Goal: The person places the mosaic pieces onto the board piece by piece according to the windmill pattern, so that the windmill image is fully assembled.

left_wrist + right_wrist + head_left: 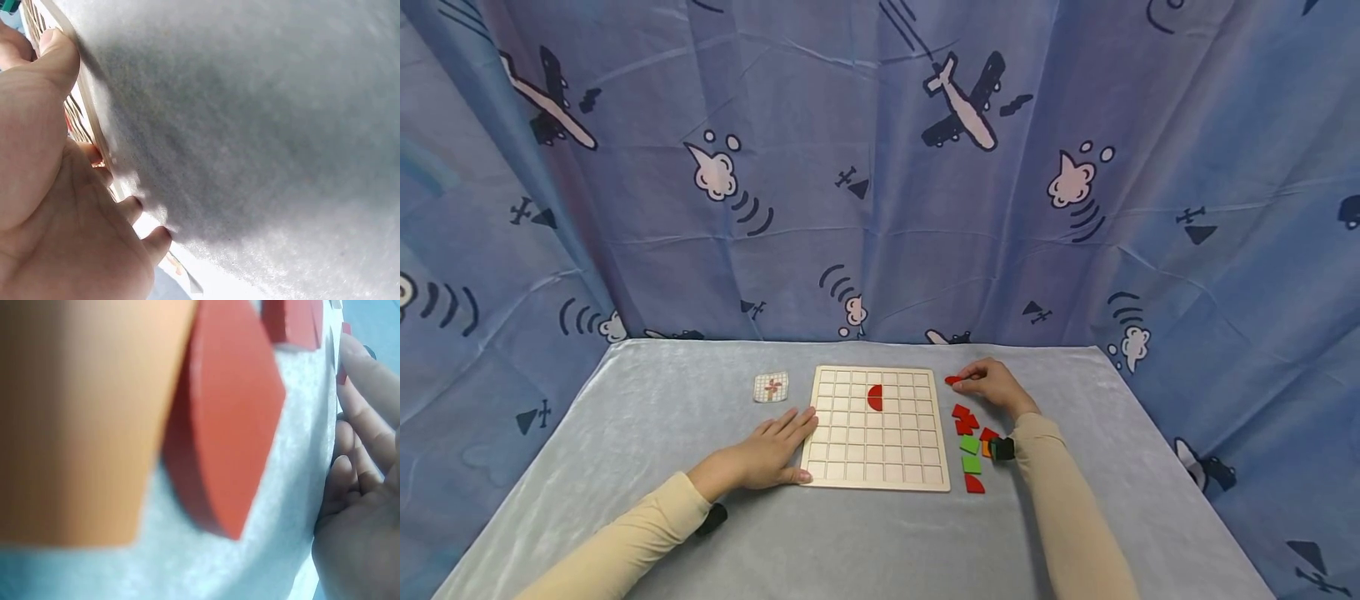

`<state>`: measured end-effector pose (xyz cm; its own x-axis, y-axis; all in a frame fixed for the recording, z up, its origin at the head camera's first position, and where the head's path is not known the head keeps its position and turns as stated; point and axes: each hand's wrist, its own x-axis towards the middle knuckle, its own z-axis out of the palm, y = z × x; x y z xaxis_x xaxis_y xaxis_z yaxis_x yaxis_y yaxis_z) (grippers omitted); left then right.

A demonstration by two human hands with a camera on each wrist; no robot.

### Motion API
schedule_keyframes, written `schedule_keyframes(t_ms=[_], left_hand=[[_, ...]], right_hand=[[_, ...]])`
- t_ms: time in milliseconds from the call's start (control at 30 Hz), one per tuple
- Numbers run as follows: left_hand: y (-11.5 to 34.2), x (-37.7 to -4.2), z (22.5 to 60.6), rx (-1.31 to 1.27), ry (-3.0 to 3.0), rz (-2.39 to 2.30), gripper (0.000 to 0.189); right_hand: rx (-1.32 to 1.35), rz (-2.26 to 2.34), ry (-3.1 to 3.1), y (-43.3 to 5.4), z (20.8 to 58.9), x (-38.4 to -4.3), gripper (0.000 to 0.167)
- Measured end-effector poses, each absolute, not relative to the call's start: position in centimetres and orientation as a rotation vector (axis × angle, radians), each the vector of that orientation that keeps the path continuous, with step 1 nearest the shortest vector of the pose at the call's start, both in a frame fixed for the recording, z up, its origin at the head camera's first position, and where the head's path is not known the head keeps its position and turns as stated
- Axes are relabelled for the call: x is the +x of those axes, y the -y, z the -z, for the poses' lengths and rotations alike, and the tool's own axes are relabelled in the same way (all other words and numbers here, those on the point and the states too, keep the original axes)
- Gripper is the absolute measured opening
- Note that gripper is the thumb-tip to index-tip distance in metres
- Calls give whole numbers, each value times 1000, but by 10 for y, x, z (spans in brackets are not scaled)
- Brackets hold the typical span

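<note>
A pale wooden grid board (880, 477) lies on the cloth. Two red quarter-round tiles (876, 398) sit on it, edge to edge, forming a half disc in its upper middle. My left hand (767, 454) rests with fingers spread on the board's left edge; in the left wrist view its thumb (59, 59) touches the rim. Beyond the board's upper right corner, my right hand (995, 385) pinches a small red tile (952, 380) between thumb and fingers. The fingers partly hide this tile, so its full outline cannot be made out.
Right of the board lie several loose tiles, among them green squares (972, 464), a red quarter-round (974, 484) and an orange piece (987, 448) partly covered by the right wrist camera (1002, 449). A card with a red pinwheel-like pattern (771, 387) lies left. A patterned curtain (880, 208) hangs behind.
</note>
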<state>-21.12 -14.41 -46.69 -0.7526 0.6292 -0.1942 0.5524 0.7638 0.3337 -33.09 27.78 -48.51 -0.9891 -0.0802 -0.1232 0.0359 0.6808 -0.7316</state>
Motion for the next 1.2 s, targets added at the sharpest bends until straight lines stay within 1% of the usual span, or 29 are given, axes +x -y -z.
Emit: schedule_keyframes(t_ms=[767, 1200], left_hand=[[145, -212, 466, 921, -2657, -368, 87], [145, -211, 464, 915, -2654, -378, 87]], right_hand=[[-43, 1127, -2826, -279, 477, -329, 30], [-80, 1121, -2887, -277, 478, -324, 27]])
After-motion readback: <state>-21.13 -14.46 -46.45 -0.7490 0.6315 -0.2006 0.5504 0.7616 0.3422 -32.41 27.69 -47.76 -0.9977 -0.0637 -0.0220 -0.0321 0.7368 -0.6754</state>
